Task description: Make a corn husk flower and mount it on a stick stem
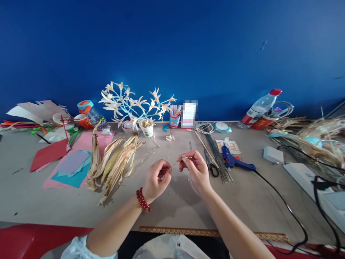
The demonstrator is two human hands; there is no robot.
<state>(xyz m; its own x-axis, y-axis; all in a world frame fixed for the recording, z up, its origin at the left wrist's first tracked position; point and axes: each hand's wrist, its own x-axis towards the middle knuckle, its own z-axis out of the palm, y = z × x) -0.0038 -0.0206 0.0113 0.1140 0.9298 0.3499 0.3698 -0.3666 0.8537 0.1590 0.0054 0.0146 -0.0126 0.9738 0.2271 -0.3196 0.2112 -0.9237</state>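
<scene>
Pale cloth is covering our lap, and our forearms are reaching forward over the table. Our left hand is curling almost fully in, thumb and fingers closing on a thin strand; our right hand is pinching a pale sliver between thumb and fingertips. Strand and sliver are lining up in the narrow gap between our hands, above the tabletop, and we cannot tell whether they are one piece. We are probably holding them this lightly and closely because such fine stuff needs fingertip control.

Dried husks are lying to our left, partly over coloured paper. Scissors, thin rods and a blue glue gun are lying to our right, presumably for easy reach; the gun is pointing over a printed card, perhaps sparing the table from drips.

Farther back, a white cup is holding pale scraps, with blossoming branches spreading around it. A pen cup is holding markers upright. Beside a bottle, a red cup is holding items we cannot make out.
</scene>
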